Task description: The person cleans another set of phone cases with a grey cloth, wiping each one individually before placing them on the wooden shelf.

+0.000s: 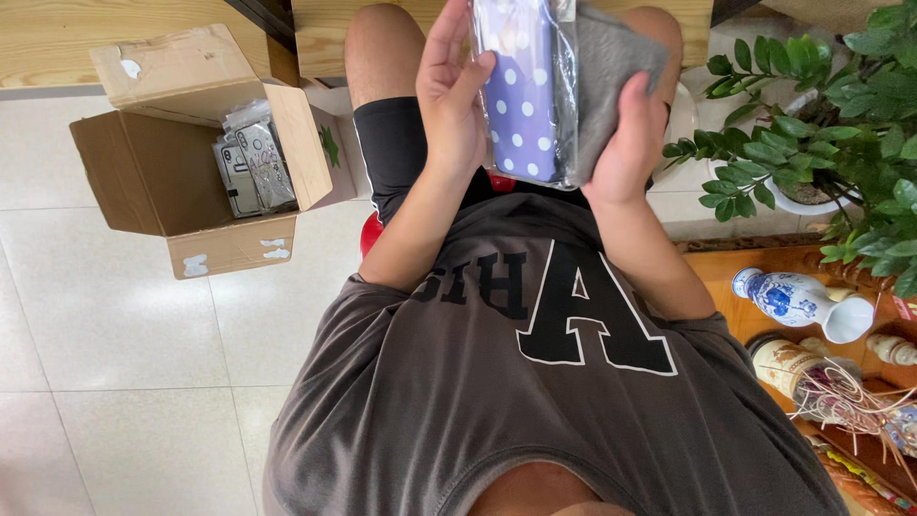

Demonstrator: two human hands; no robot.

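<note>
left hand [449, 105]: fingers wrapped on purple dotted phone case [521, 96] in clear sleeve | right hand [630, 134]: fingers clasp grey cloth [611, 57] against it | open cardboard box [191, 172] well apart

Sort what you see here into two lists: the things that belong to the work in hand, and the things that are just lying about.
In hand:
left hand
right hand
purple dotted phone case in clear wrap
grey cloth
cardboard box with more wrapped cases

Lying about:
potted plant
blue-and-white vase
wooden shelf
</note>
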